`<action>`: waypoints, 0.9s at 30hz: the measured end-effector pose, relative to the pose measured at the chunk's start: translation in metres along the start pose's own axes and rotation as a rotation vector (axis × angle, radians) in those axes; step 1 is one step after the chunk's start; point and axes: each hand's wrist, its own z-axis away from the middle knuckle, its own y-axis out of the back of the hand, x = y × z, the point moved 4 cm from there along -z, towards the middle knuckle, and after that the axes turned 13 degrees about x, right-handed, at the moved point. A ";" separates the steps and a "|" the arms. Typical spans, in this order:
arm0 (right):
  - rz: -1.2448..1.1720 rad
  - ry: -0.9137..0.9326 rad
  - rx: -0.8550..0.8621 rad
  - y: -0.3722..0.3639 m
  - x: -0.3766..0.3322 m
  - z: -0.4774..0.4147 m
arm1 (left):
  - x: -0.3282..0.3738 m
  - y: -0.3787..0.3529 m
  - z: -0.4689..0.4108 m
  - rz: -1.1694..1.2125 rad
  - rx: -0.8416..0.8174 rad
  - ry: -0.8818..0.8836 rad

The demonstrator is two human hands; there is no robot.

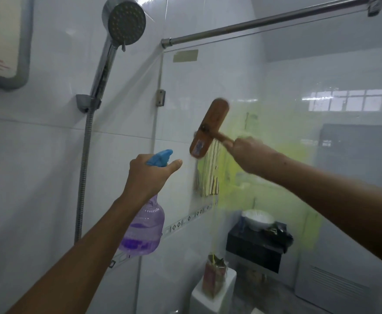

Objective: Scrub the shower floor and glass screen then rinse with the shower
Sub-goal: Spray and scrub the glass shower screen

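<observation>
My right hand (250,154) grips the handle of a brown wooden scrub brush (209,129), whose head lies against the glass screen (276,87), tilted and blurred. Yellow-green foam streaks cover the glass around and below the brush. My left hand (148,175) holds a clear purple spray bottle (143,227) by its neck, fingers round the blue trigger head (160,157), thumb stretched toward the glass. The bottle holds a little purple liquid. The chrome shower head (125,22) sits in its wall bracket at upper left, hose hanging down. The floor is out of view.
A steel rail (264,21) runs along the top of the glass. A water heater (4,41) hangs on the tiled wall at far left. Through the glass: a white basin (257,219) on a dark cabinet, a toilet tank (212,293) and a white appliance (335,286).
</observation>
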 end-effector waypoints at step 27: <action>-0.018 -0.295 0.025 0.066 0.099 0.044 | 0.039 -0.052 0.026 0.144 -0.139 0.027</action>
